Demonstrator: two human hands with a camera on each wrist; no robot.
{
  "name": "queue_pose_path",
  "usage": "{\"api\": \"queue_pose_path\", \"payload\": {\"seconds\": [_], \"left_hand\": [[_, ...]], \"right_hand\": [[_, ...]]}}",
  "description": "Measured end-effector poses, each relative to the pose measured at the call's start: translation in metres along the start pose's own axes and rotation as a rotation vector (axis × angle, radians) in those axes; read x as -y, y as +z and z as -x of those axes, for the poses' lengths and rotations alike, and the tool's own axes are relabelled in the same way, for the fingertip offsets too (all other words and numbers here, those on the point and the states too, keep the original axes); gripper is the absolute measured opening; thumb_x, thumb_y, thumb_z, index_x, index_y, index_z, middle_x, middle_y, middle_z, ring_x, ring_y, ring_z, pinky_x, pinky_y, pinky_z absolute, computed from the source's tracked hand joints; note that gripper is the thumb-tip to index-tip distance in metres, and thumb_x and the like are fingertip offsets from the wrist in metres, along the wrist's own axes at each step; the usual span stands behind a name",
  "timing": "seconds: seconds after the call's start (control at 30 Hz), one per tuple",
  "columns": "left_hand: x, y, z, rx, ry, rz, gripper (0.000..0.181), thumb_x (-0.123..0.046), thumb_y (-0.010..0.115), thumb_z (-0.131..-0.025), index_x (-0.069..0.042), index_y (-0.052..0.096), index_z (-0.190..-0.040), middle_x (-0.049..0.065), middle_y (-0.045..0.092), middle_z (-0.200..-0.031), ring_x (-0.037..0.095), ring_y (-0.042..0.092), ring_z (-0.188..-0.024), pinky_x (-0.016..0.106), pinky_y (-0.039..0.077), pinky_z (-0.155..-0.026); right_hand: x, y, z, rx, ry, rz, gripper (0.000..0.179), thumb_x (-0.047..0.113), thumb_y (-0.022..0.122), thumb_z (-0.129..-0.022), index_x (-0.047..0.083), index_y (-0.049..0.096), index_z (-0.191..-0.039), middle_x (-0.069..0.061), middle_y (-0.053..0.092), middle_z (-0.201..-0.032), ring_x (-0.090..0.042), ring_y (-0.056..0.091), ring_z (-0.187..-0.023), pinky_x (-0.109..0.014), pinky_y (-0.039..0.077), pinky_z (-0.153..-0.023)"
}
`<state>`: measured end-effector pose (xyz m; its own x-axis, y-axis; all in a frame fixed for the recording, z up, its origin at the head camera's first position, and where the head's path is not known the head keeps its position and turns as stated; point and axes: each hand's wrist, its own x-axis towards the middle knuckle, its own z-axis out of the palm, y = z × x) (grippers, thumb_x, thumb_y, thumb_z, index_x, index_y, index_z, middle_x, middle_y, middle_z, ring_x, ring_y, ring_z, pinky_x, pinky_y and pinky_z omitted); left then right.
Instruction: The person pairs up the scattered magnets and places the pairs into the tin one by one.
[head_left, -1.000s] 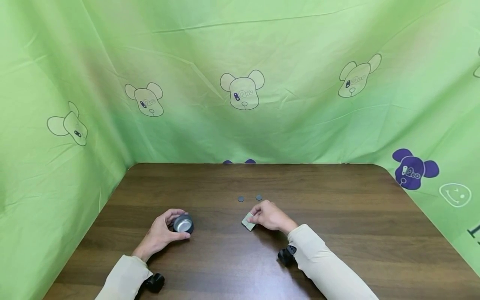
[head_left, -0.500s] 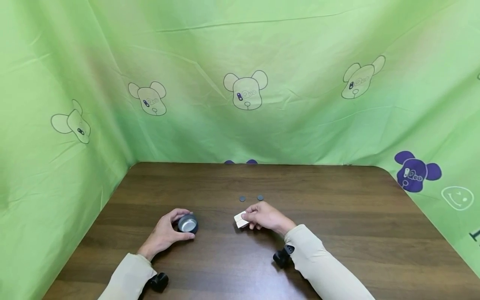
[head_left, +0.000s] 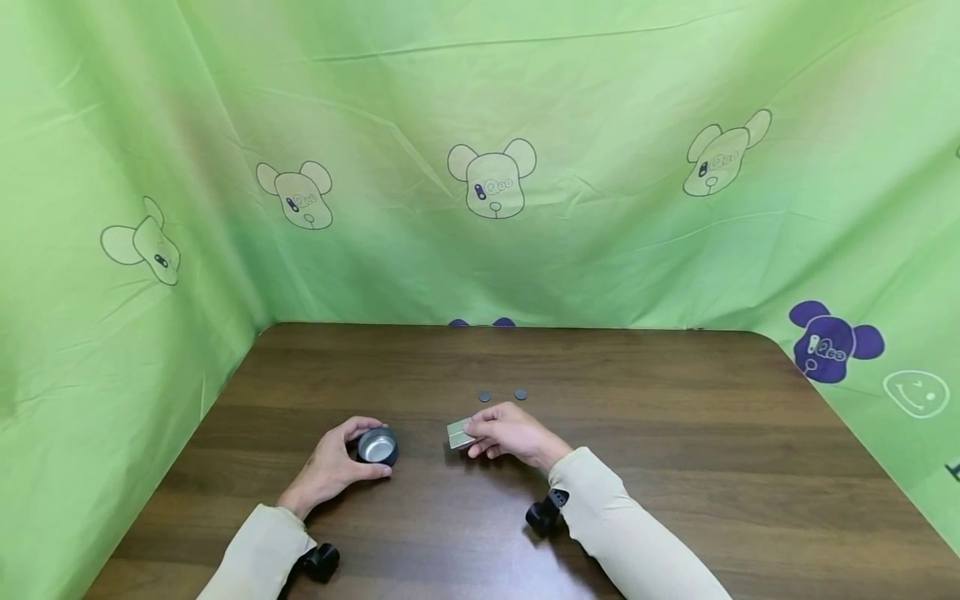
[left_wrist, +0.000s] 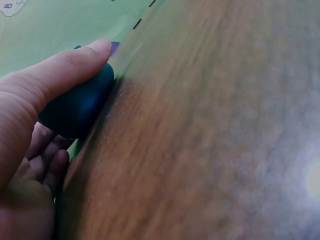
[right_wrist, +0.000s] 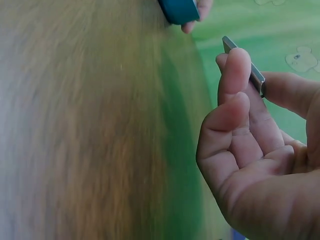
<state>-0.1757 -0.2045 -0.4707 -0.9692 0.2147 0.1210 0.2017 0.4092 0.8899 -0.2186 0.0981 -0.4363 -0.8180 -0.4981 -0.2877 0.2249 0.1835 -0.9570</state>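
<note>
My left hand [head_left: 328,468] grips a small round bowl [head_left: 377,448], dark blue outside with a shiny metal inside, on the brown table. Thumb and fingers lie on opposite sides of it; in the left wrist view the thumb crosses the top of the bowl [left_wrist: 80,110]. My right hand [head_left: 512,432] pinches a thin flat square piece [head_left: 458,434] with a line across its face, just right of the bowl. Seen edge-on in the right wrist view, the square piece [right_wrist: 256,79] looks metallic, between thumb and fingers, above the table. The other fingers curl beneath.
Two small dark grey discs, a left disc [head_left: 484,397] and a right disc [head_left: 521,394], lie on the wooden table [head_left: 645,400] beyond my right hand. A green curtain [head_left: 600,250] with printed bear heads hangs behind the table and along its sides.
My right hand has carried the square piece left toward the bowl, its face changing angle on the way. The left hand keeps hold of the bowl, and the discs stay put.
</note>
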Motion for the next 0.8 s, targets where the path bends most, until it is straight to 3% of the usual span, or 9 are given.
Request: {"api": "queue_pose_path", "payload": {"seconds": [0.2,0.8], "left_hand": [[0.003,0.0,-0.001,-0.002,0.022,-0.02,0.061,-0.01,0.093,-0.068,-0.004,0.064,-0.121,0.008,0.071,-0.117,0.021,0.063,-0.105,0.025,0.045,-0.089],[0.002,0.0,-0.002,-0.006,-0.005,-0.026,0.061,-0.015,0.094,-0.067,-0.006,0.065,-0.12,0.005,0.071,-0.117,0.022,0.063,-0.108,0.026,0.043,-0.092]], "right_hand": [[0.003,0.009,-0.005,0.01,-0.006,-0.024,0.029,0.007,0.058,-0.098,-0.016,0.061,-0.116,-0.006,0.069,-0.08,-0.008,0.065,-0.065,-0.019,0.046,-0.056],[0.008,0.03,-0.019,0.035,0.001,-0.049,0.028,0.007,0.058,-0.098,-0.015,0.061,-0.115,-0.007,0.069,-0.081,-0.008,0.065,-0.064,-0.019,0.045,-0.056]]}}
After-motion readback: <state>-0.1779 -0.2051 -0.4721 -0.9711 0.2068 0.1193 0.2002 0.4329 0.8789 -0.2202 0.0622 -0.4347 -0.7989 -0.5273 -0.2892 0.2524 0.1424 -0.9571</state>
